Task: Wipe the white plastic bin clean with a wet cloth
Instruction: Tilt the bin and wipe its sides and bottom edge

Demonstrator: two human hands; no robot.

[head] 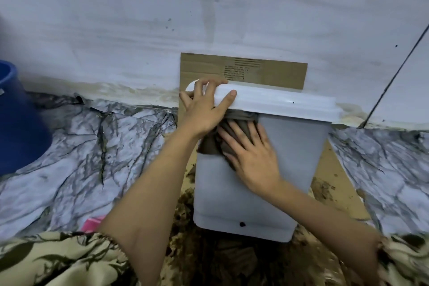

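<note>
Head view: the white plastic bin (267,169) stands on a sheet of cardboard (267,72) against the wall, on a marble-patterned floor (92,141), with its near face turned toward the camera. The left hand (204,104) is curled over the near-left corner of the bin's lid (290,104), fingers wrapped on top and thumb along the lid's front edge, gripping it to steady the bin. The right hand (253,155) lies flat and fully spread, fingers pointing up toward the lid, pressing a dark brown cloth (209,146) against the upper left part of the bin's front face, just under the lid; it pins the cloth rather than gripping it. Brown dirt lies scattered on the cardboard around the bin's base, and a dark spot marks the bin's lower front edge. A blue bucket (16,118) sits well to the left of the bin.

To wipe well, I would keep the palm flat, work downward in overlapping strokes toward the spot, and hold the lid firm so the bin does not slide.
</note>
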